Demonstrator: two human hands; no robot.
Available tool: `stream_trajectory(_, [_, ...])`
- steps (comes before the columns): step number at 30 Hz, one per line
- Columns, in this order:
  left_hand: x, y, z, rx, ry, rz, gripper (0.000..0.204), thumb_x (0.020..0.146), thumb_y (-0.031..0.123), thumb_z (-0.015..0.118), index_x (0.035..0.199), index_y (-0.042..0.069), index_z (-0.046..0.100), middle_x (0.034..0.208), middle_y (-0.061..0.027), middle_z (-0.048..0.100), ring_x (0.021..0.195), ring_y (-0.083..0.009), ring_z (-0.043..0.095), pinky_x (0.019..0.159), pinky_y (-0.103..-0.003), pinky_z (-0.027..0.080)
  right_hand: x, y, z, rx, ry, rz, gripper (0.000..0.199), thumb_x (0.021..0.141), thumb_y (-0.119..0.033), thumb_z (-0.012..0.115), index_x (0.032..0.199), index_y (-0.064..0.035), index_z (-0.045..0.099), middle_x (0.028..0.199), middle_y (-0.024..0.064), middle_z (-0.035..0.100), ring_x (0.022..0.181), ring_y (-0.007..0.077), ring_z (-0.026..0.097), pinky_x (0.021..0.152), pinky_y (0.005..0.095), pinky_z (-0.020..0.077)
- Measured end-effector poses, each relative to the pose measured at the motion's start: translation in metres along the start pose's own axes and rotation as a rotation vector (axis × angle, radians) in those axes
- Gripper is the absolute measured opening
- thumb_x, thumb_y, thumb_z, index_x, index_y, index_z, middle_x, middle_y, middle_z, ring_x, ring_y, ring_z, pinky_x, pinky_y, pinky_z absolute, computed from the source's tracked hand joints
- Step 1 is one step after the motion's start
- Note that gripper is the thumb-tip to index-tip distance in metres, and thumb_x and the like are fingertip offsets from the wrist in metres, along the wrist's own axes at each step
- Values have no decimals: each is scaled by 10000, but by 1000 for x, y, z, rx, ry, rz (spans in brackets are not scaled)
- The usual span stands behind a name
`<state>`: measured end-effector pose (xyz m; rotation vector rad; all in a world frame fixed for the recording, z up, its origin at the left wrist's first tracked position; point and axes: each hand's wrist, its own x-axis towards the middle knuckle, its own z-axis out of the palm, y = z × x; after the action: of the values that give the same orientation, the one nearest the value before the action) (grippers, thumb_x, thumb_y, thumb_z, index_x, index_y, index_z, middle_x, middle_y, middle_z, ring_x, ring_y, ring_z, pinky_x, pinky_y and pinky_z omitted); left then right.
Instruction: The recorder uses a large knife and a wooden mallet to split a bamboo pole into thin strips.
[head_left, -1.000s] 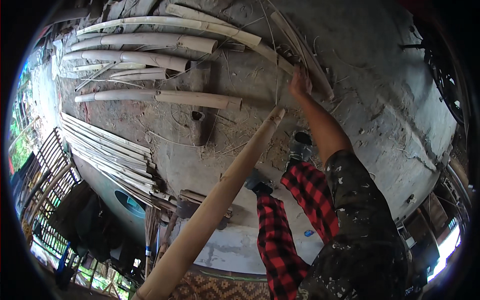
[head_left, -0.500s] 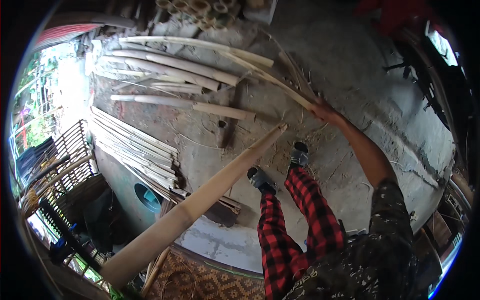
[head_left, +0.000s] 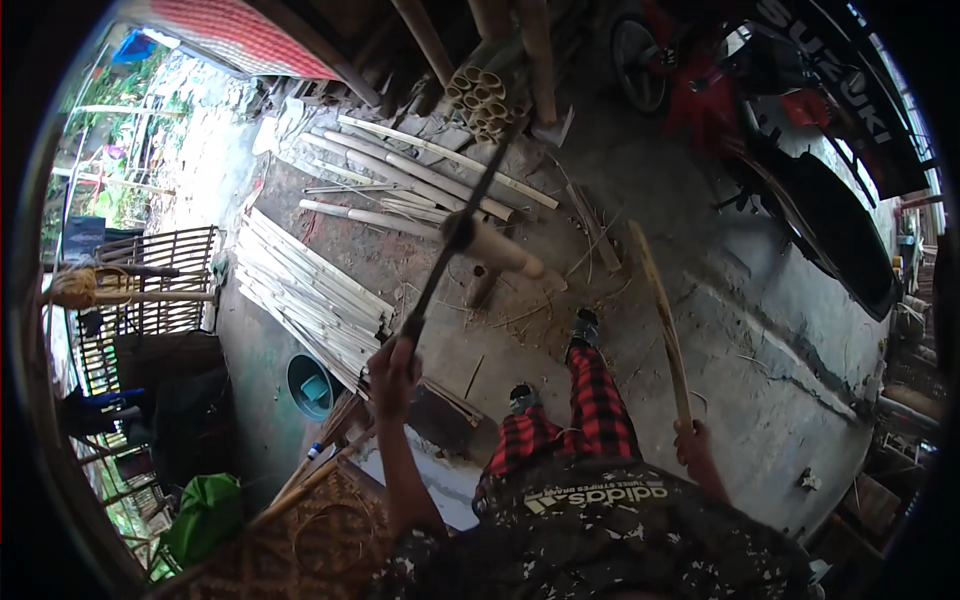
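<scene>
Presently L hand (head_left: 394, 372) fwd w/ dark bar (head_left: 438, 278), R hand (head_left: 692, 442) closer w/ strip (head_left: 664, 312).

Grip end of the long dark bar (head_left: 483, 190) lost inside my left fingers (head_left: 400, 366), its kind unclear, pale tube (head_left: 510, 256) beyond them partly behind it, near end of the curved strip (head_left: 660, 300) hidden by my right fingers (head_left: 690, 443), motorbike (head_left: 700, 88) past those cut by the upper edge

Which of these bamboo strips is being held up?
The browner strip, gripped at its near end by the right hand; the paler strips lie side by side on the floor to the left.
</scene>
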<state>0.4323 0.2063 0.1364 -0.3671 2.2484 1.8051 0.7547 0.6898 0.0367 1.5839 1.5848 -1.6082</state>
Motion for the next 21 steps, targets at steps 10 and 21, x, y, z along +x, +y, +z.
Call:
stream_trajectory(10, [2, -11, 11, 9, -397, 185, 407, 1004, 381, 639, 1087, -5, 735, 690, 56, 552, 619, -17, 481, 539, -228, 378, -148, 60, 99, 166, 108, -527, 507, 765, -43, 684, 1235, 23, 506, 722, 47, 549, 524, 155, 556, 454, 303, 480])
stream_trajectory(21, [-11, 4, 49, 203, -578, 408, 505, 958, 489, 683, 1129, 16, 733, 737, 51, 560, 696, -58, 489, 629, -265, 408, -202, 57, 87, 353, 220, -968, 379, 778, -35, 706, 1123, -14, 552, 770, 24, 562, 637, 134, 595, 527, 289, 511])
